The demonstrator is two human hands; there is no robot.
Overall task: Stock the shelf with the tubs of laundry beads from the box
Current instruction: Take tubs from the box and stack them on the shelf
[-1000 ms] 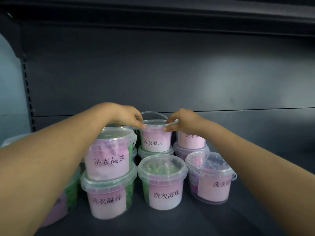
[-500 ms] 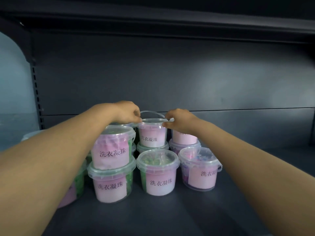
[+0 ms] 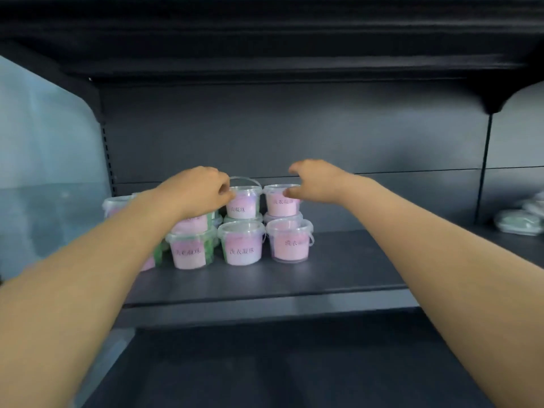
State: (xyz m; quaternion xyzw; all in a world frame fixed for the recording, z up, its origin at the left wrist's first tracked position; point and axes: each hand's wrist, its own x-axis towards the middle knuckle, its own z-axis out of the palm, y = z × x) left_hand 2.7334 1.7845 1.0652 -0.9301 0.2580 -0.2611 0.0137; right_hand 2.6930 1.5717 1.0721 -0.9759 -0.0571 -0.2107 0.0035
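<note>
On the shelf (image 3: 338, 269), beside the raised-handle tub (image 3: 244, 201), my left hand (image 3: 197, 192) curls at its rim, grip unclear; my right hand (image 3: 319, 182) hovers loosely spread right of it.

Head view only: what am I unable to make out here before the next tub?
Box: outside the head view.
Left tubs: hidden behind the left forearm; count unclear.
Left hand: motion blur; whether it grips the top back tub is unclear.
Pale items at the right edge: blurred, cut off.
</note>
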